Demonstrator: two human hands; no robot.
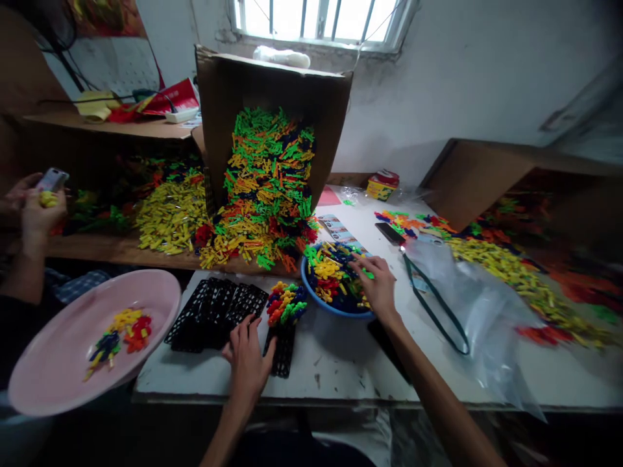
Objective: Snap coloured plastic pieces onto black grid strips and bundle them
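Observation:
My left hand [248, 357] lies with fingers spread and thumb apart at a black perforated plastic tray [282, 355] on the white table. A bunch of small coloured plastic pieces [286, 303] rests at the tray's far end, in red, yellow, blue, orange and green. Left of it, several more black perforated trays [214, 314] overlap in a pile. My right hand [379, 285] reaches over the rim of a blue bowl [335, 309], fingers apart and tips at the small plastic pieces [328, 269] inside. Nothing gripped is visible in either hand.
A tipped cardboard box [209, 130] spills coloured pieces ahead. At left, a pink basin [160, 285] holds a few pieces, beside another person's hands [41, 207]. To the right are a dark green strap [433, 305], clear plastic bags [491, 337] and yellow pieces [511, 279].

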